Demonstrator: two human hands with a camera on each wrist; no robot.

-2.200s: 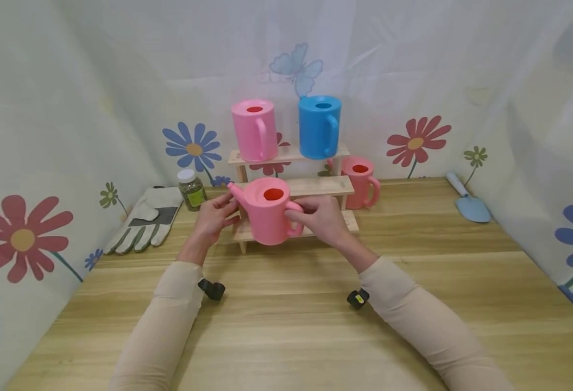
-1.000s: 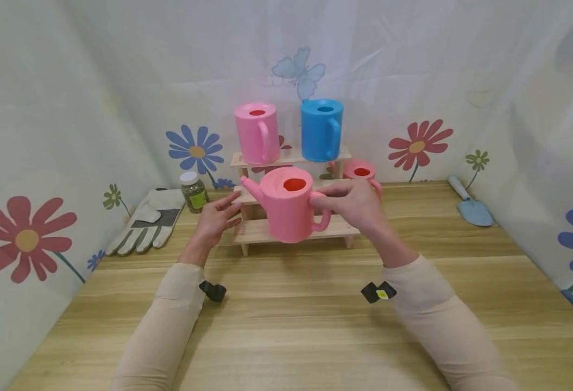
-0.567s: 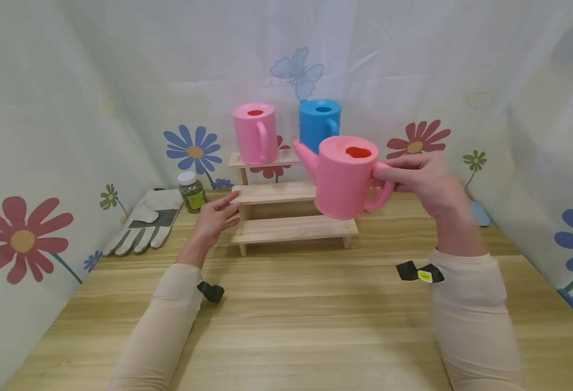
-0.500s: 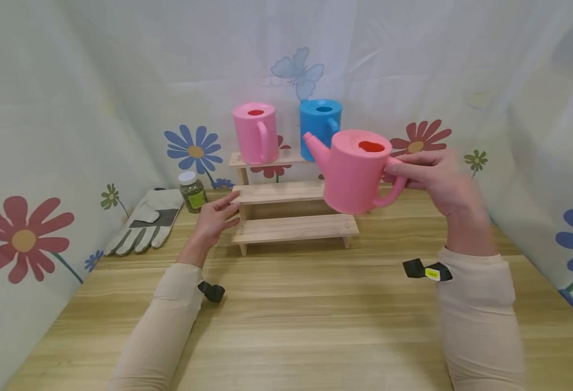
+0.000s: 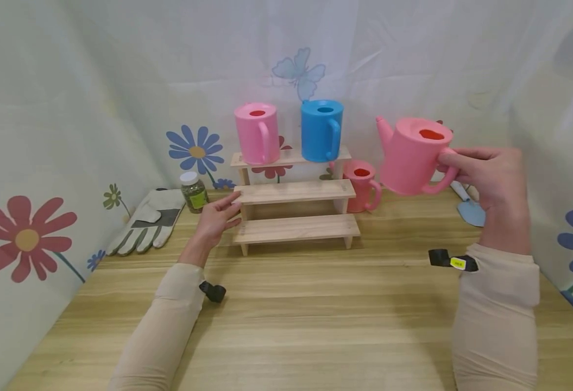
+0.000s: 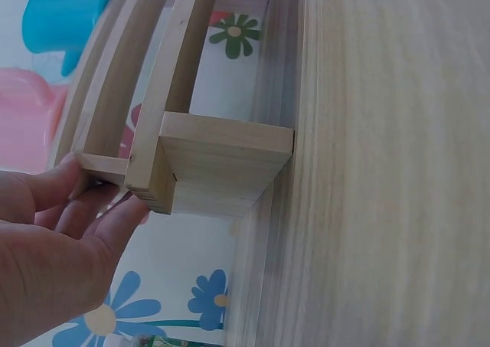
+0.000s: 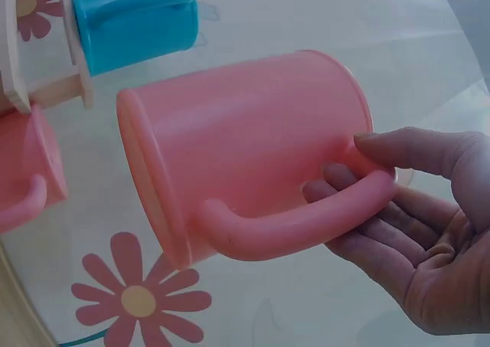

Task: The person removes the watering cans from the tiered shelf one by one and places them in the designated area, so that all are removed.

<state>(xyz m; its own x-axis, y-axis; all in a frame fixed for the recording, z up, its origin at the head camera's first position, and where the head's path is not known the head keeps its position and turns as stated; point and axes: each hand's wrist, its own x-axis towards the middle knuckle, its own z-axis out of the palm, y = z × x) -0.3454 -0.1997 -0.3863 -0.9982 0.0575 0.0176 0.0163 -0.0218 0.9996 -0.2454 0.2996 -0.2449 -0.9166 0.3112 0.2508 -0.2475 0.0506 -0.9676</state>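
Note:
My right hand (image 5: pixel 493 174) grips the handle of a pink watering can (image 5: pixel 410 157), held in the air right of the shelf, spout to the left. In the right wrist view, thumb and fingers of the hand (image 7: pixel 429 224) wrap the handle of the can (image 7: pixel 253 140). My left hand (image 5: pixel 214 221) touches the left end of the three-tier wooden shelf (image 5: pixel 293 191); in the left wrist view the fingers of that hand (image 6: pixel 65 240) rest at the shelf's end (image 6: pixel 149 155). On the top tier stand a pink can (image 5: pixel 250 136) and a blue can (image 5: pixel 315 133).
Another pink can (image 5: pixel 359 193) stands on the table (image 5: pixel 291 315) behind the shelf's right end. A lidded jar (image 5: pixel 195 198) and gloves (image 5: pixel 144 225) lie to the left. A light blue trowel (image 5: pixel 472 213) is at the right, partly behind the held can and my right hand.
My right hand has carried the pink can from in front of the shelf up and to the right. My left hand has let go of its spout side and stays at the shelf's left end.

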